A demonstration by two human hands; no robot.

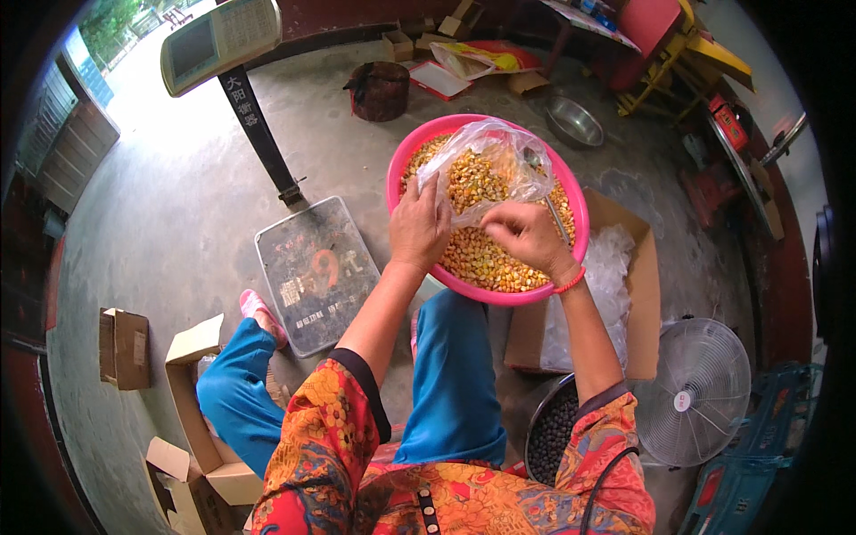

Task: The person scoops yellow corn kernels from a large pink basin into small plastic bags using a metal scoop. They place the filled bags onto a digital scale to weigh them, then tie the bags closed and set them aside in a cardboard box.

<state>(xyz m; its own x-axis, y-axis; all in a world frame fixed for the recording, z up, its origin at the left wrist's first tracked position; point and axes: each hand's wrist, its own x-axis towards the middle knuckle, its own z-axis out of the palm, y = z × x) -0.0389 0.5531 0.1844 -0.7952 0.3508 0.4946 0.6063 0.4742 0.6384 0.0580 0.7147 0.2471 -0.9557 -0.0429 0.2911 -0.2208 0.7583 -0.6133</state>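
Note:
A pink plastic basin (580, 200) full of yellow corn kernels (491, 261) stands in front of me, beyond my knees. Over it my left hand (422, 224) holds the near left edge of a clear plastic bag (521, 150), which has corn kernels inside. My right hand (525, 234) pinches the bag's near edge on the right, its fingers curled. The metal handle of a utensil (558, 219) slants out of the corn beside my right hand; its other end is partly hidden by the bag.
A platform scale (317, 274) stands left of the basin. On the right are a cardboard box (643, 294) of clear plastic bags, a metal pot of dark round pieces (552, 431) and a fan (695, 394). Open cardboard boxes (190, 401) lie at left; a metal bowl (575, 122) sits beyond.

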